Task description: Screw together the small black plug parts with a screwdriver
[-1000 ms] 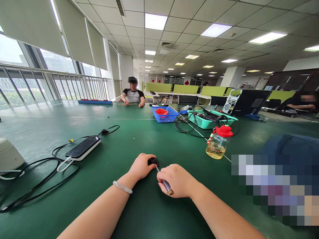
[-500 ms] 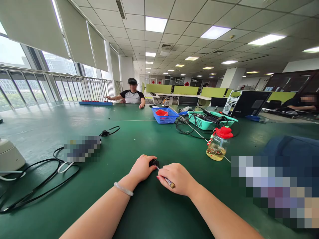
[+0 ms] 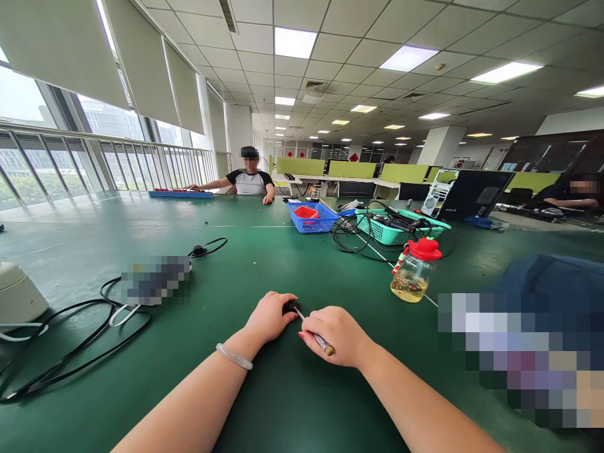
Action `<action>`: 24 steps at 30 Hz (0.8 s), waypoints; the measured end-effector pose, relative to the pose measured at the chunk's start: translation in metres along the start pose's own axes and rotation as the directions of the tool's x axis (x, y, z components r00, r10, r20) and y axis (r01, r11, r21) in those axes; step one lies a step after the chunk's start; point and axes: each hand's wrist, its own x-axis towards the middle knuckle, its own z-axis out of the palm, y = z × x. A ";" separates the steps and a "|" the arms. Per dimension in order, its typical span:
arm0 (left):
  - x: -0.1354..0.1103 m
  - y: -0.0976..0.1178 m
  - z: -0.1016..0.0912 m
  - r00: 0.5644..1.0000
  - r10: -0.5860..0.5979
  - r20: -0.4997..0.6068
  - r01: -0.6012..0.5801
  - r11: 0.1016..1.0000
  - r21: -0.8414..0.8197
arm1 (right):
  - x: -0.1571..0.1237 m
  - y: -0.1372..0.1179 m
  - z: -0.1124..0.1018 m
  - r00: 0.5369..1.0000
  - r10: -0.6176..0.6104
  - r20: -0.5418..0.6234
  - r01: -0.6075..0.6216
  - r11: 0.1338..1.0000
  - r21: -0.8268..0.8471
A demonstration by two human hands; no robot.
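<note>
At the middle of the green table point(image 3: 226, 377), my left hand point(image 3: 267, 318) is closed around a small black part point(image 3: 291, 306), holding it near the tabletop. Fingers cover much of that part, so its kind cannot be made out. My right hand point(image 3: 337, 336) grips a screwdriver point(image 3: 324, 344) with a thin metal shaft and a brownish handle end. The shaft slants up and left, its tip at the black part; whether it sits inside a hole there is too small to tell.
A jar with a red lid point(image 3: 415, 277) stands ahead on the right. Beyond are a blue basket point(image 3: 314, 225) and a green basket point(image 3: 387, 234) with cables. Black cables point(image 3: 106, 352) lie left. A person point(image 3: 250, 179) sits across, one hand by a blue tray point(image 3: 182, 195).
My right hand and the screwdriver have shifted slightly right, and more of the shaft shows. The black part looks slightly turned in my left hand. The person opposite has reached further left.
</note>
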 end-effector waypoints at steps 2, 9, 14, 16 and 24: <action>0.001 -0.001 0.001 1.000 0.001 0.000 -0.001 1.000 0.006 | 0.000 -0.001 -0.001 0.999 -0.011 0.034 0.010 0.999 0.035; 0.001 -0.001 0.001 1.000 -0.007 0.004 0.007 1.000 0.011 | 0.001 -0.003 0.000 0.996 0.007 0.093 -0.010 0.999 0.030; 0.001 -0.002 0.002 1.000 -0.006 0.001 0.006 1.000 0.005 | 0.001 -0.002 0.001 0.997 0.000 0.075 0.000 1.000 0.000; 0.001 -0.002 0.002 1.000 -0.007 0.000 0.007 1.000 0.004 | 0.001 -0.001 0.001 0.998 -0.005 0.070 0.006 1.000 -0.004; 0.001 -0.002 0.002 1.000 0.005 -0.001 -0.005 1.000 0.005 | 0.001 -0.003 0.004 0.993 0.016 0.116 -0.016 1.000 -0.007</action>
